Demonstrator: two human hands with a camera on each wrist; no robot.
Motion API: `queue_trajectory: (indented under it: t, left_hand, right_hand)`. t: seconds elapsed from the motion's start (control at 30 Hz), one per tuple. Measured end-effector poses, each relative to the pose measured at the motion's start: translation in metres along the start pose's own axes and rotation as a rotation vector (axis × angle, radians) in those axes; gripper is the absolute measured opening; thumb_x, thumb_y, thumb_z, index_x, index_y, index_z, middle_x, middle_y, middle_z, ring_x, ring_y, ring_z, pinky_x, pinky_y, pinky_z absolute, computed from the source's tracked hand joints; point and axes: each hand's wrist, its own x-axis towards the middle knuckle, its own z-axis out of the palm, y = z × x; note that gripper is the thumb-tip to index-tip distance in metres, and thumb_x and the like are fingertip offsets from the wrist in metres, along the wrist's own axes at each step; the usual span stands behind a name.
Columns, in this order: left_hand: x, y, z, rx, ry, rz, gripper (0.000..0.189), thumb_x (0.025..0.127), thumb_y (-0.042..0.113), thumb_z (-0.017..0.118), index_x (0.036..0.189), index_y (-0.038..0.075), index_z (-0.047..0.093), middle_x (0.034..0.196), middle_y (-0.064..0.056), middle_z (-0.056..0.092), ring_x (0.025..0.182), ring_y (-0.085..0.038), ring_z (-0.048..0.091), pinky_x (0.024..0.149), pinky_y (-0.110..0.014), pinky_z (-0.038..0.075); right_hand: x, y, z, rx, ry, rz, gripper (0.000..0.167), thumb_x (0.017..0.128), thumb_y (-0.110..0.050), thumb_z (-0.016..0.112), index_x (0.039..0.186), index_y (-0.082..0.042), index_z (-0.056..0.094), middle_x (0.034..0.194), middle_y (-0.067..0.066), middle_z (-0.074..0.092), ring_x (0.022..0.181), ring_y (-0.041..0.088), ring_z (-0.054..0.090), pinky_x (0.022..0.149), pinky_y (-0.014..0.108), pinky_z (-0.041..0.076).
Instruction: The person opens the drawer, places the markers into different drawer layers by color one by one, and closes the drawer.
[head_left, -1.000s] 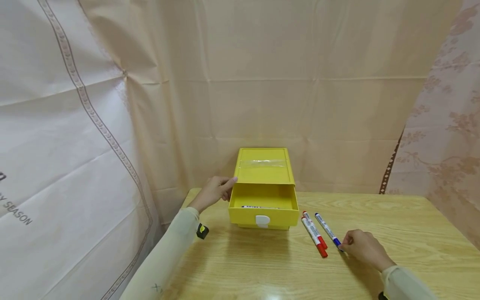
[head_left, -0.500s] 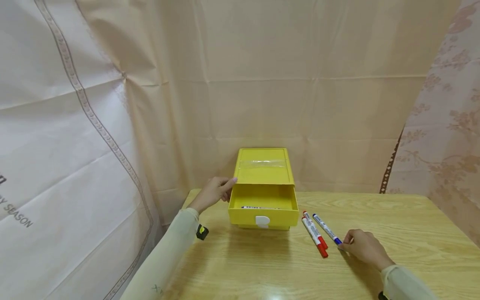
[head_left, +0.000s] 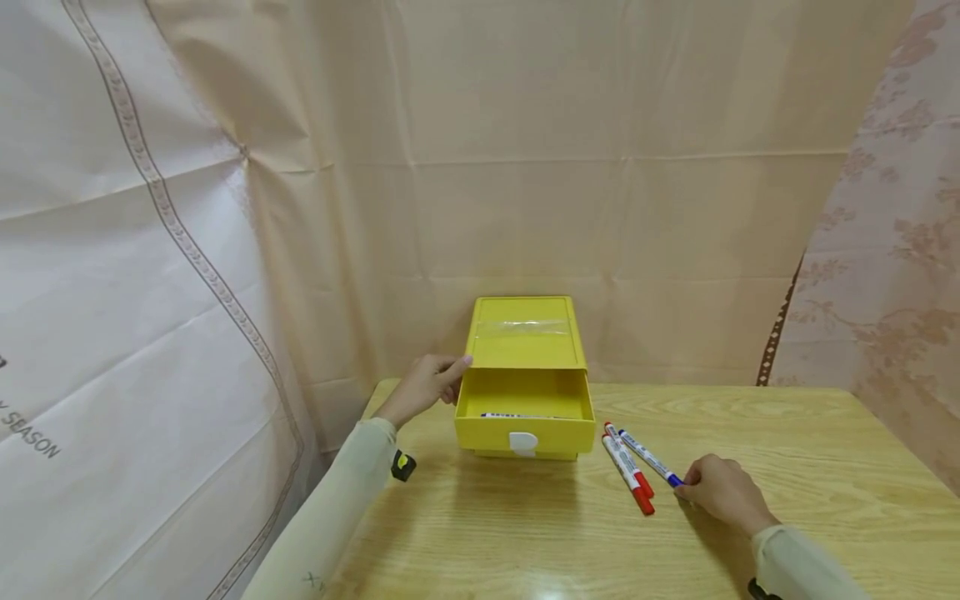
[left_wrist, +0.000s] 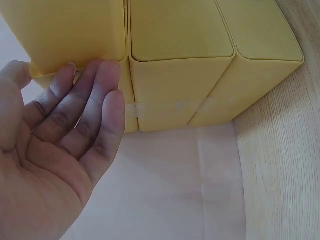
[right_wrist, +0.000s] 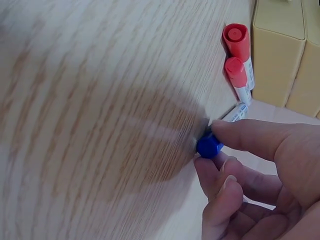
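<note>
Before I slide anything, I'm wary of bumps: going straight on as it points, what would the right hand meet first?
Beyond the blue marker it pinches, the right hand would likely meet the red markers first, though depth is hard to judge.

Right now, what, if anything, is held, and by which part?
The right hand pinches the blue marker by its blue cap; the left hand touches the yellow drawer unit.

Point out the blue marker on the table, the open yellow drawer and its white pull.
Blue marker [head_left: 648,457]: head view, on its white barrel.
Yellow drawer [head_left: 562,437]: head view, on its front panel.
White pull [head_left: 522,441]: head view, on its front face.
</note>
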Motion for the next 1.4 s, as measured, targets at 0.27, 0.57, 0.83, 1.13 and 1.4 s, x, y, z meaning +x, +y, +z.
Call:
queue_trajectory:
  t: [0.27,0.57,0.83,1.13,1.4]
  left_hand:
    - [-0.001,0.001,0.0,-0.017,-0.004,-0.012,0.053,0.105,0.054,0.052,0.083,0.007,0.066,0.08,-0.009,0.069,0.082,-0.045,0.068,0.075,-0.049,0.06]
    - [0.001,0.003,-0.001,0.001,0.003,-0.014,0.051,0.106,0.052,0.052,0.085,0.009,0.068,0.081,-0.007,0.07,0.071,-0.024,0.068,0.071,-0.04,0.06]
    - [0.0,0.002,0.0,-0.007,-0.003,-0.021,0.051,0.106,0.05,0.052,0.082,0.008,0.067,0.08,-0.007,0.069,0.072,-0.026,0.067,0.072,-0.042,0.06]
    - [0.0,0.002,0.0,-0.016,-0.009,-0.021,0.05,0.106,0.05,0.052,0.084,0.009,0.067,0.081,-0.007,0.069,0.072,-0.025,0.067,0.074,-0.046,0.06]
    - [0.001,-0.001,-0.001,-0.02,-0.011,-0.008,0.052,0.105,0.054,0.052,0.086,0.009,0.068,0.081,-0.008,0.069,0.073,-0.027,0.068,0.071,-0.041,0.06]
  right_hand:
    - [-0.001,0.0,0.0,0.018,-0.001,0.02,0.016,0.088,-0.013,0.079,0.074,-0.011,0.071,0.062,-0.001,0.058,0.059,0.017,0.05,0.054,0.03,0.038]
    - [0.0,0.004,-0.004,0.027,0.028,-0.008,0.015,0.087,-0.015,0.078,0.074,-0.013,0.072,0.063,-0.003,0.06,0.06,0.017,0.05,0.054,0.031,0.038]
    - [-0.004,0.005,-0.009,0.008,0.064,-0.003,0.009,0.086,-0.02,0.081,0.082,-0.014,0.076,0.073,-0.005,0.063,0.067,0.018,0.051,0.056,0.033,0.039]
    - [-0.006,0.006,-0.015,0.03,0.076,-0.002,0.01,0.089,-0.021,0.079,0.088,-0.011,0.078,0.08,-0.002,0.07,0.07,0.017,0.055,0.058,0.034,0.042]
    - [-0.009,0.003,-0.022,0.024,0.085,-0.017,0.012,0.09,-0.023,0.079,0.088,-0.011,0.078,0.085,0.0,0.074,0.073,0.017,0.058,0.061,0.036,0.046]
